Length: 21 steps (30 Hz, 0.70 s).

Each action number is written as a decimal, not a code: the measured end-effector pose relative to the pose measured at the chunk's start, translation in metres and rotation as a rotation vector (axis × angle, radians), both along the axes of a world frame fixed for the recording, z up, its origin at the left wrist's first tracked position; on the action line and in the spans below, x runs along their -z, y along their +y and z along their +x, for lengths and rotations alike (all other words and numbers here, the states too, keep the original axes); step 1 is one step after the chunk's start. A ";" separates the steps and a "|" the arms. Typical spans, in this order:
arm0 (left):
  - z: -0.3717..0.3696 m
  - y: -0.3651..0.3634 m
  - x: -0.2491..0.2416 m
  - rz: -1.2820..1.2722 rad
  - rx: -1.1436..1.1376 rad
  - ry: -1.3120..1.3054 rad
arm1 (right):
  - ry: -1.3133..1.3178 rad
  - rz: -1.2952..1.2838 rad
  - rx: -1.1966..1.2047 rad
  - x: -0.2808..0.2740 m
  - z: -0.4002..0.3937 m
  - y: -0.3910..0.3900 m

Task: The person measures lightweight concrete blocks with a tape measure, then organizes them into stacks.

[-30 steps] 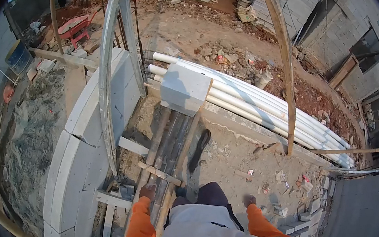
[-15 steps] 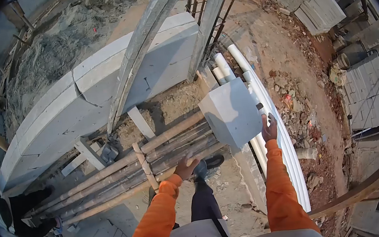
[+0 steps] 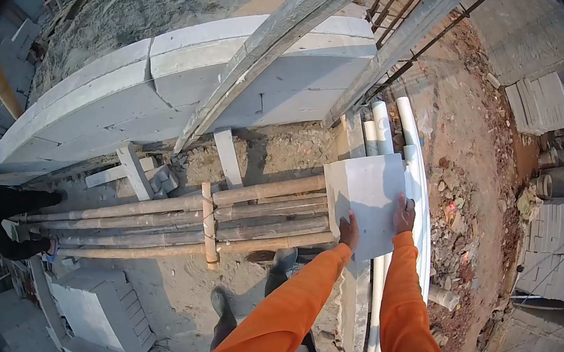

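A pale grey block (image 3: 374, 189) lies at the right end of several long bamboo poles (image 3: 268, 208), beside white pipes (image 3: 412, 160). My left hand (image 3: 349, 230) is against the block's near left side, its fingers pointing away from me. At the block's right edge, my right hand (image 3: 404, 214) touches it with the fingers bent over the side. The block is between both hands. A short cross pole (image 3: 209, 226) lies over the bamboo poles.
A low wall of pale blocks (image 3: 214, 79) runs beyond the poles, with slanted concrete posts (image 3: 291, 23) before it. Another person (image 3: 1, 210) stands at the far left. Stacked blocks (image 3: 99, 318) are at lower left, more (image 3: 557, 241) at right.
My left hand has moved from over the poles to the block's left side. My right hand has closed in on its right edge. The view has turned and shifted.
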<state>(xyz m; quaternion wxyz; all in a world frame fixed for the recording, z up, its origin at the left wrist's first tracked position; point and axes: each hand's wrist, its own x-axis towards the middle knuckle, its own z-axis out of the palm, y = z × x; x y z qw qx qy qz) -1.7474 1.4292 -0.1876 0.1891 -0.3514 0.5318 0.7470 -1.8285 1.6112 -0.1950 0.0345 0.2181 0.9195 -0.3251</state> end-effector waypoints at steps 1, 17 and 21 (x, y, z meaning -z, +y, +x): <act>0.011 -0.004 0.000 -0.017 -0.006 0.017 | 0.024 0.003 0.003 -0.003 0.007 -0.007; 0.297 -0.358 -0.176 -0.503 -0.005 0.098 | -0.250 -1.038 -0.146 -0.082 0.256 -0.382; 0.389 -0.464 -0.197 -0.590 -0.147 0.021 | -0.430 -1.110 -0.257 -0.091 0.333 -0.495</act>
